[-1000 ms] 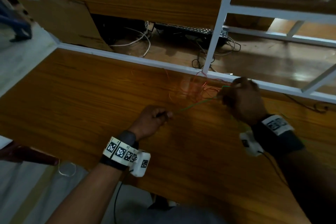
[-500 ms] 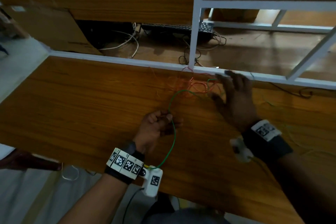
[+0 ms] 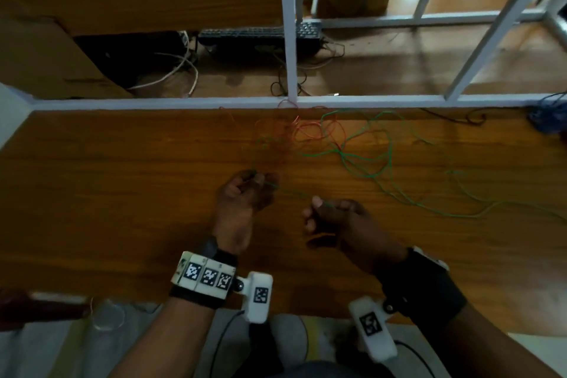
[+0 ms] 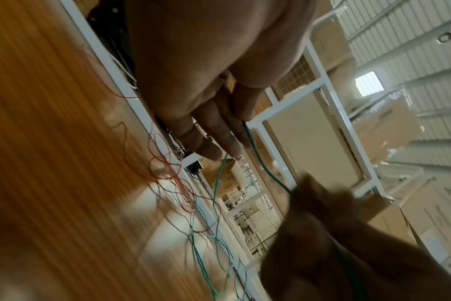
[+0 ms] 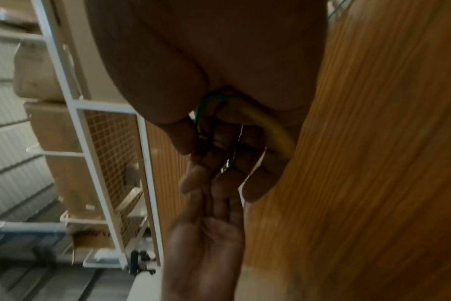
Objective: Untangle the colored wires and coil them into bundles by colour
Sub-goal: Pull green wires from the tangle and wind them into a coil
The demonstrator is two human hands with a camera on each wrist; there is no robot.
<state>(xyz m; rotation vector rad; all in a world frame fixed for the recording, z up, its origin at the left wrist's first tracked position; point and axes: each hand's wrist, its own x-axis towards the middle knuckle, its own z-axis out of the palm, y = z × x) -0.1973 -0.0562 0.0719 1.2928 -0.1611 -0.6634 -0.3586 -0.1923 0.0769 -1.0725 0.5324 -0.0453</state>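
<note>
- Two hands work low over the wooden table [image 3: 107, 193], the left hand [image 3: 245, 196] just beside the right hand [image 3: 334, 218], a short stretch of green wire [image 3: 362, 159] strung between them.
- No brand or readable writing anywhere; the only markings are black-and-white square code tags on the white wrist bands [image 3: 207, 276], and those are patterns, not words.
- The left hand has its fingers [image 4: 219, 130] fairly straight but closed together, nipping the green wire between fingertips and thumb; the wire runs from those tips toward the other hand.
- The right hand is curled into a loose fist around the green wire, thumb on top. From the right wrist view a yellow strand [image 5: 276, 126] also sits inside that curl, against the palm.
- Beyond the left hand's fingertips lies the tangle of red wire [image 3: 306, 132], thin loops heaped against the white frame rail [image 3: 153, 101] at the table's far edge.
- The rest of the green wire sprawls in loose loops beyond and outward of the right hand, trailing off toward the table's right end.
- A blue bundle [image 3: 549, 116] sits far out past the right hand, cut by the picture edge; I cannot make out its shape.
- Both wrist views are smeared with motion blur, so where the red strands cross the green cannot be traced.
</note>
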